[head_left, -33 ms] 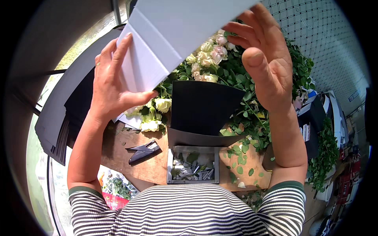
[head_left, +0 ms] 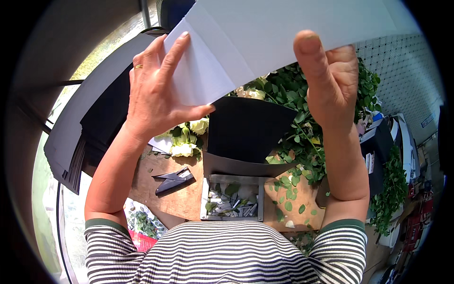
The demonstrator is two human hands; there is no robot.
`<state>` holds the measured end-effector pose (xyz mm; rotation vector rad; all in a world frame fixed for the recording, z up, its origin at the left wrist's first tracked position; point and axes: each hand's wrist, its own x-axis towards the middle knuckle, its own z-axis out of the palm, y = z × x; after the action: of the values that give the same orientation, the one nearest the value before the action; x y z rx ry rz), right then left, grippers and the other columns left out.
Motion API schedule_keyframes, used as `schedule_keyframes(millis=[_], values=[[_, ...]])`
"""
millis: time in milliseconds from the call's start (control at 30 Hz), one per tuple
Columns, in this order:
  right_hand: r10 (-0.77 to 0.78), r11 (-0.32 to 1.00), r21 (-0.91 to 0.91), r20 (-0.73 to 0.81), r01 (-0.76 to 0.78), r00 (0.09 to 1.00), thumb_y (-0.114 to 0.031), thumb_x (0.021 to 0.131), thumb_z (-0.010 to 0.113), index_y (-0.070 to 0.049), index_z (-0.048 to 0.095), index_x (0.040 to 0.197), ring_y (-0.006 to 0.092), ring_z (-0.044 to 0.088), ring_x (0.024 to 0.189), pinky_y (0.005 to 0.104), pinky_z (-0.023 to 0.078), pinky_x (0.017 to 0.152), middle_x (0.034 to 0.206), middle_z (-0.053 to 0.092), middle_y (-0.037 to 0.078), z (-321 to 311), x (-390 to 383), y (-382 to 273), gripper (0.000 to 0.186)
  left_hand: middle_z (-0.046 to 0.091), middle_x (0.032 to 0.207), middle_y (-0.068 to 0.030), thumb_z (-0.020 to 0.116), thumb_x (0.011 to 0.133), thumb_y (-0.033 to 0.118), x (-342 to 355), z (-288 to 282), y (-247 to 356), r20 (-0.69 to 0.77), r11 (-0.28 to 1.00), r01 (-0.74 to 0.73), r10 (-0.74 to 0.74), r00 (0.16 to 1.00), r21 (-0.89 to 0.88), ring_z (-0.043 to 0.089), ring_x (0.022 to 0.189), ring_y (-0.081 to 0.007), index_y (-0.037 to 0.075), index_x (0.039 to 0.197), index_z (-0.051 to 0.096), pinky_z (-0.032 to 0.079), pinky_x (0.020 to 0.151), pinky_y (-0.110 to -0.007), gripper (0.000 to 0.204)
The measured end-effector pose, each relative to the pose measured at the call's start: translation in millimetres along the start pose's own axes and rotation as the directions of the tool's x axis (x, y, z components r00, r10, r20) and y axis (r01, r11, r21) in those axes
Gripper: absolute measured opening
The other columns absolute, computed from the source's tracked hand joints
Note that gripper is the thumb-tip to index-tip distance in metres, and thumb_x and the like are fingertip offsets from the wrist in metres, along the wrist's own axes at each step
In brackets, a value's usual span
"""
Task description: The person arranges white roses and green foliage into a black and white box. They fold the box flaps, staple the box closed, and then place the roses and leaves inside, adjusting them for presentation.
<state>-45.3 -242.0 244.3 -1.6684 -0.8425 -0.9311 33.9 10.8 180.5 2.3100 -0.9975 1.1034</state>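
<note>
A large white folded sheet [head_left: 283,33] with crease lines is held up at the top of the view. My left hand [head_left: 153,90], with a ring on one finger, grips its left end, fingers laid over the surface and thumb at the lower corner. On the right, my right hand [head_left: 333,85] is at the sheet's lower edge, thumb in front and fingers partly hidden behind it. Below the sheet stands a black folded board [head_left: 250,128], apart from both hands. Pale roses [head_left: 183,144] with green leaves [head_left: 283,87] lie behind and beside the board.
A shallow grey box [head_left: 260,199] with small metallic pieces and leaves sits nearest me on the wooden table [head_left: 163,206]. A dark stapler [head_left: 175,181] lies left of it. Stacked dark sheets [head_left: 71,151] stand at the left; loose leaves [head_left: 288,206] are scattered right.
The white sheet and my left hand have moved right. My right hand's spread fingers have closed in at the sheet's lower edge.
</note>
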Motion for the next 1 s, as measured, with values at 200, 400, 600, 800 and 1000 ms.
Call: schedule_keyframes(millis=[200, 400, 600, 800, 1000], values=[[0.207, 0.964, 0.182, -0.043, -0.197, 0.977, -0.023, 0.091, 0.067, -0.006, 0.067, 0.100, 0.0099, 0.062, 0.083, 0.0237, 0.048, 0.073, 0.089, 0.067, 0.003, -50, 22, 23, 0.020, 0.062, 0.113, -0.0195, 0.083, 0.071, 0.032, 35, 18, 29, 0.458, 0.737, 0.318, -0.013, 0.889, -0.596, 0.064, 0.095, -0.0251, 0.021, 0.144, 0.037, 0.053, 0.083, -0.036, 0.087], [0.625, 0.711, 0.296, 0.148, -0.637, 0.766, -0.019, 0.094, 0.060, -0.001, 0.062, 0.112, 0.0125, 0.059, 0.094, 0.0278, 0.047, 0.080, 0.104, 0.065, 0.005, -36, -59, 59, 0.026, 0.063, 0.107, -0.0121, 0.069, 0.086, 0.025, 13, 32, 54, 0.910, -0.164, 0.922, 0.171, 0.377, -0.351, 0.063, 0.087, -0.0121, -0.007, 0.130, 0.047, 0.053, 0.072, -0.023, 0.058], [0.878, 0.306, 0.276, 0.289, -0.911, 0.382, -0.025, 0.095, 0.058, 0.004, 0.060, 0.114, 0.0147, 0.058, 0.098, 0.0298, 0.045, 0.087, 0.107, 0.064, 0.009, -13, -160, 84, 0.034, 0.067, 0.084, -0.0090, 0.060, 0.089, 0.047, -56, 105, 39, 0.942, -0.365, 0.916, 0.332, -0.040, 0.167, 0.055, 0.057, -0.0086, 0.008, 0.105, 0.064, 0.043, 0.049, -0.020, 0.042], [0.936, 0.313, -0.539, 0.317, -0.782, 0.157, -0.036, 0.097, 0.054, 0.004, 0.060, 0.107, 0.0222, 0.060, 0.085, 0.0339, 0.047, 0.081, 0.092, 0.066, 0.009, -15, -225, 100, 0.042, 0.062, 0.089, -0.0070, 0.066, 0.080, 0.015, -143, 147, 53, 0.996, -0.431, 0.899, 0.066, -0.056, 0.079, 0.059, 0.069, -0.0101, 0.000, 0.113, 0.058, 0.050, 0.057, -0.023, 0.037], [0.729, -0.254, -0.264, 0.580, -0.931, -0.363, -0.052, 0.087, 0.062, -0.003, 0.063, 0.092, 0.0064, 0.044, 0.059, 0.0196, 0.036, 0.055, 0.069, 0.052, -0.004, -1, -259, 98, 0.049, 0.054, 0.083, -0.0015, 0.064, 0.083, 0.010, -217, 175, 43, 0.989, -0.406, 0.912, 0.099, 0.114, -0.064, 0.050, 0.071, -0.0078, 0.005, 0.105, 0.053, 0.041, 0.060, -0.022, 0.025]])
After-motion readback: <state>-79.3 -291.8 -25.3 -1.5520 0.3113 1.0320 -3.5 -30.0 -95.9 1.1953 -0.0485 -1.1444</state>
